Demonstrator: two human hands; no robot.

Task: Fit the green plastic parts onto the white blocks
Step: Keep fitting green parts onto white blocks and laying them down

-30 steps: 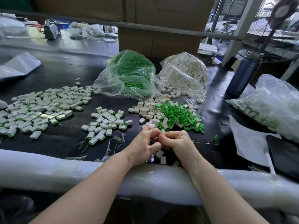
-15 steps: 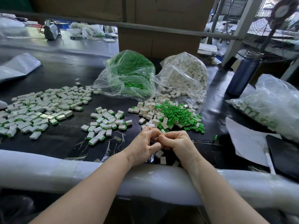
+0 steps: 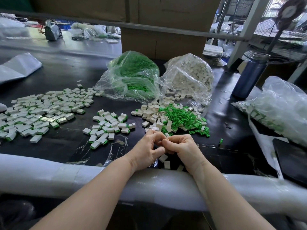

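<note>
My left hand [image 3: 147, 149] and my right hand [image 3: 183, 149] meet fingertip to fingertip just above the black table's near edge. Their fingers are curled together around something small that the knuckles hide. Just beyond them lies a loose heap of green plastic parts [image 3: 181, 118] mixed with white blocks [image 3: 153, 113]. Three white blocks [image 3: 167, 164] lie under my wrists. Fitted white-and-green pieces form a small cluster [image 3: 109, 124] at centre left and a wide spread [image 3: 38, 113] at far left.
Behind the heap stand a clear bag of green parts [image 3: 131, 77] and a clear bag of white blocks [image 3: 191, 77]. A blue bottle [image 3: 249, 75] and another filled bag [image 3: 282, 107] are at right. A foam-wrapped rail [image 3: 66, 176] runs along the near edge. Paper and a dark tablet [image 3: 292, 160] lie far right.
</note>
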